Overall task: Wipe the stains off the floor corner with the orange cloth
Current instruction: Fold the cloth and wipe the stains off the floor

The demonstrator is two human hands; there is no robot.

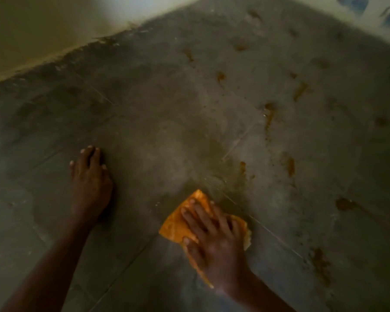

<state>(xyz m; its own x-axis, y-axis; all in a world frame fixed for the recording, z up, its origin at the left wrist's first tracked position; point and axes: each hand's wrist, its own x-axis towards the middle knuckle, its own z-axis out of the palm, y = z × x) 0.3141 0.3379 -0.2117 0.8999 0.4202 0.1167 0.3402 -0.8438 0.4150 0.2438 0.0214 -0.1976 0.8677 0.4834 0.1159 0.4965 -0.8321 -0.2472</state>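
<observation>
Right grip flat on one orange cloth, left grip splayed on floor, many stains beyond.

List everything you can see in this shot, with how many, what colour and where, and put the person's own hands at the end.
orange cloth: one, orange, flat on the floor near the bottom centre, under the right hand.
stains: many, too blurred to count exactly, brownish orange, scattered over the right half of the floor, from the far corner down to the lower right.
floor: one, grey tiles with thin joint lines, filling most of the view.
walls: two, pale, meeting at the top; the right one carries blue marks.
left hand: one, laid flat on the bare floor at left, holding nothing.
right hand: one, fingers spread, pressing on the cloth.
</observation>
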